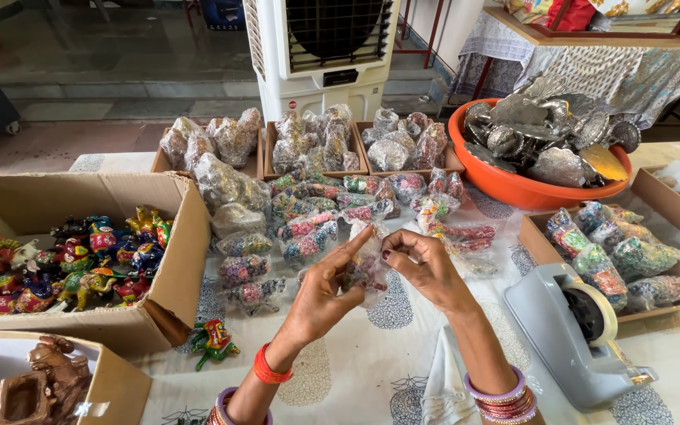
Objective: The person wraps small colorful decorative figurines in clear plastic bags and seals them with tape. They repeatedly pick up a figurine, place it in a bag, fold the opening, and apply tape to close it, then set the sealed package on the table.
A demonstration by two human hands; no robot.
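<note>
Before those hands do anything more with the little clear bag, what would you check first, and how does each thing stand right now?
1. Both hands on the bag: left hand and right hand pinch the small clear bag between them. Ok.
2. Figurine fully inside the bag: a colourful shape shows through the plastic, but the fingers hide its edges. Cannot tell.
3. Bag mouth closed: hidden by the fingers. Cannot tell.
4. Tape dispenser near the right hand, with a roll on it. Ok.
5. Loose painted figurine lies on the tablecloth beside the cardboard box, unbagged. Not ok.
</note>
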